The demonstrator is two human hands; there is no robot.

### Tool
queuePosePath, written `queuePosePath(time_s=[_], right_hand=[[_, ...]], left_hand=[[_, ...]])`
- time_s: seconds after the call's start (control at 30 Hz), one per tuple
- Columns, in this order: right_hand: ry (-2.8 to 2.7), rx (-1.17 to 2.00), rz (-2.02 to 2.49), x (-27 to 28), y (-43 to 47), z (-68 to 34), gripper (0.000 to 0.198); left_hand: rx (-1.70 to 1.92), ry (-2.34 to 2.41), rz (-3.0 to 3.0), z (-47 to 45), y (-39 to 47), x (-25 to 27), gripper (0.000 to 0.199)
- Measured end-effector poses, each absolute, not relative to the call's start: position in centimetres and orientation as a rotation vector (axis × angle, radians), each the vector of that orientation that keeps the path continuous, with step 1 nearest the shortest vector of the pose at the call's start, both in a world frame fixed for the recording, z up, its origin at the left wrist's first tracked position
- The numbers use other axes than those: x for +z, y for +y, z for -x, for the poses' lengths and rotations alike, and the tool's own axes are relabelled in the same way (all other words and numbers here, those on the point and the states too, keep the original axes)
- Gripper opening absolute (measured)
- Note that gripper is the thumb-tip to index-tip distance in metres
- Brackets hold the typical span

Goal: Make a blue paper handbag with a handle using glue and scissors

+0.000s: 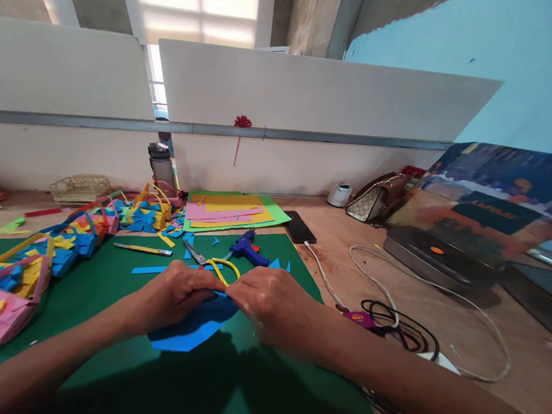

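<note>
A sheet of blue paper (192,328) is gripped along its upper edge by my left hand (179,292) and my right hand (268,300), whose fingers meet near the middle. Both hands are closed, and they hide part of the sheet. Just beyond my fingertips lie scissors with yellow handles (222,265), their blades pointing up and left. A blue glue gun (249,248) rests behind the scissors. To the left is a yellow craft knife (143,249), with a blue paper strip (149,269) below it.
Several small paper baskets (6,306) line the left side of the green mat (113,354). Coloured sheets (227,212), a phone (300,227) and a bottle (162,166) stand or lie behind. Cables (404,334) and a dark case (440,257) occupy the right.
</note>
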State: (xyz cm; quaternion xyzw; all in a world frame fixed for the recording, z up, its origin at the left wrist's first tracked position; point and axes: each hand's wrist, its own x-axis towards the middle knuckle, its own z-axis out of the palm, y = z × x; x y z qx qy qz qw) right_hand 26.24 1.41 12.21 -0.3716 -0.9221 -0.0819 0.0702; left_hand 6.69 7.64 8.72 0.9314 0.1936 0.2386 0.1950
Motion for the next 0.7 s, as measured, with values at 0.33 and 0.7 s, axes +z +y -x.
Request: queuePosePath(time_s=[0.33,0.7], right_hand=[[-2.766,-0.262,1.006,12.22,1.64,-26.47,0.023],[-2.763,-0.176,0.942,11.75,2.05,-26.56,0.023]], left_hand=[[0.676,0.302,-2.615,-6.28,8.27,8.63,0.029],[0.649,0.289,-2.64,-6.21,8.47,9.02,0.028]])
